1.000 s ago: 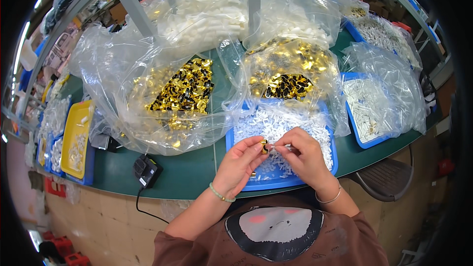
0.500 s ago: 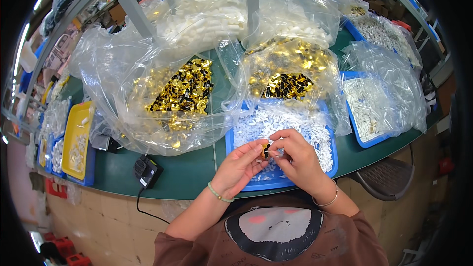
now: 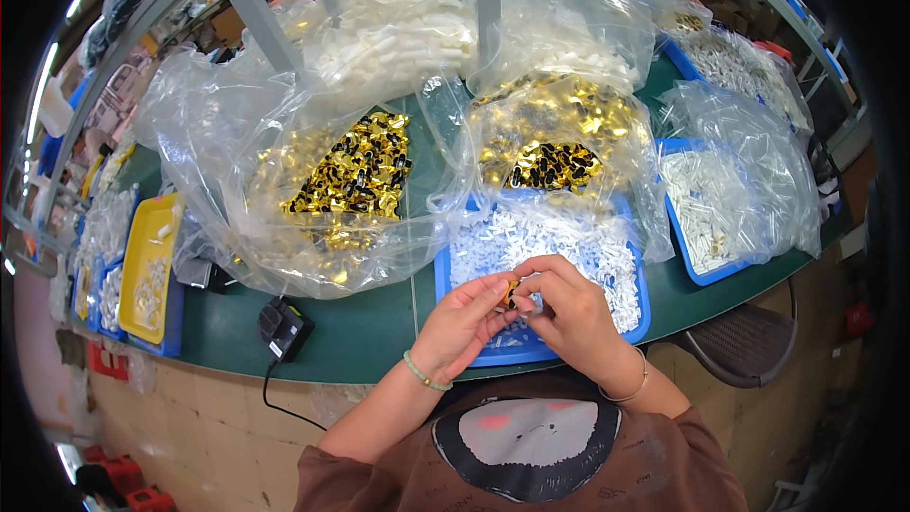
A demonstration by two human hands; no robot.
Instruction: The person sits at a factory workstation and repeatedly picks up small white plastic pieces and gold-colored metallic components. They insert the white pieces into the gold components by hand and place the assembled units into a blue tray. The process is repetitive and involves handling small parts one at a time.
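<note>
A small gold-and-black part [image 3: 513,295] is pinched between my two hands, partly covered by the fingers. My left hand [image 3: 468,320] grips it between thumb and fingertips. From the other side my right hand [image 3: 567,311] closes on it with thumb and forefinger; whether a second small piece is in those fingers, I cannot tell. Both hands are over the near part of a blue tray [image 3: 526,355] holding many small white plastic pieces [image 3: 502,245]. Behind the tray, similar gold-and-black parts [image 3: 555,167] lie in an open clear bag.
Another clear bag of gold-and-black parts [image 3: 355,171] lies left. White pieces fill bags [image 3: 389,43] behind grey posts [image 3: 485,0]. A blue tray [image 3: 706,275] stands right, a yellow tray [image 3: 142,334] left, near a black device [image 3: 283,327] with a cable. Two people sit across the table.
My right fingers have shifted slightly down and closed further over the small part, so less of it shows. Across the table, the other people's hands have moved.
</note>
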